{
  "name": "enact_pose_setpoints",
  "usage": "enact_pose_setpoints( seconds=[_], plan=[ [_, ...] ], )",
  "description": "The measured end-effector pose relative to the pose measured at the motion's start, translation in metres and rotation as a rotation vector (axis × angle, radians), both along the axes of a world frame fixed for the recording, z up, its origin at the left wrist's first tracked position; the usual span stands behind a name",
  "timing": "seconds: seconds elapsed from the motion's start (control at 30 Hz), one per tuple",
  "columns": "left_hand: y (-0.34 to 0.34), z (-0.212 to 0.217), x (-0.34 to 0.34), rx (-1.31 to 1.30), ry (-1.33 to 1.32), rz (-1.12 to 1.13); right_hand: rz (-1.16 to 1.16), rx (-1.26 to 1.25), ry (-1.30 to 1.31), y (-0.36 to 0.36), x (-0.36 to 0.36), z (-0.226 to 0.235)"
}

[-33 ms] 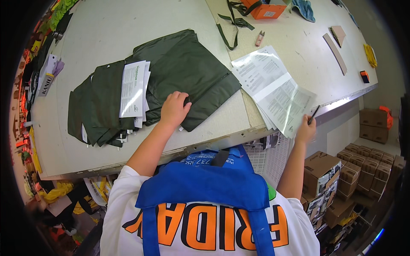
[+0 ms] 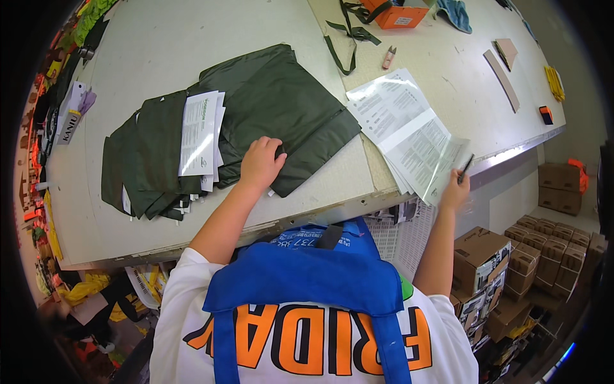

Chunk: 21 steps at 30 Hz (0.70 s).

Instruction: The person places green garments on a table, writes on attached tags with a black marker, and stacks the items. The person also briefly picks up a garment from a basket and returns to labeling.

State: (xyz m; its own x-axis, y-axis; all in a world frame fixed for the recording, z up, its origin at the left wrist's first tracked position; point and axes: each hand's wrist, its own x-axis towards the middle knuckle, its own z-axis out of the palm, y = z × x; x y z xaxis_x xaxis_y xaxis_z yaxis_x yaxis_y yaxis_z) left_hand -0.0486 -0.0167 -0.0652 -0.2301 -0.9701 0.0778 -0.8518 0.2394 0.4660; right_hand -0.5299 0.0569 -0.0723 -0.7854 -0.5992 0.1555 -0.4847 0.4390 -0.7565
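Note:
Dark green fabric pieces (image 2: 288, 96) lie overlapped on the table, like flat pouches. My left hand (image 2: 261, 163) rests on the largest piece, fingers curled, a dark fold showing between thumb and forefinger. White printed cards (image 2: 199, 131) lie on the pieces to its left. At the right, a fanned stack of printed sheets (image 2: 396, 109) reaches the table's front edge. My right hand (image 2: 455, 191) is closed around a thin black pen-like tool (image 2: 466, 168) at the near corner of the glossy top sheet, which bends up. Whether the fingers also pinch that sheet is hard to see.
Pink-handled snips (image 2: 389, 57), black straps (image 2: 350, 38) and an orange box (image 2: 398, 14) are at the back of the table (image 2: 160, 45). Grey-brown strips (image 2: 502, 80) lie far right. Brown cartons (image 2: 480, 256) are stacked below the table's right end, beside a white perforated basket (image 2: 409, 240).
My right hand has shifted slightly left and up with the black tool, and the sheet's corner has bent a little further. My left hand and the fabric have not visibly moved.

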Motion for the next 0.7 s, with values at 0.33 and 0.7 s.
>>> enact_pose_setpoints(
  seconds=[0.33, 0.7],
  plan=[
    [-0.003, -0.008, 0.007, 0.000, 0.006, 0.022, 0.039, -0.101, 0.171, 0.031, -0.008, 0.119],
    [-0.011, 0.031, 0.004, 0.060, 0.237, 0.132, 0.504, 0.143, -0.236, -0.008, 0.111, 0.115]
  ],
)
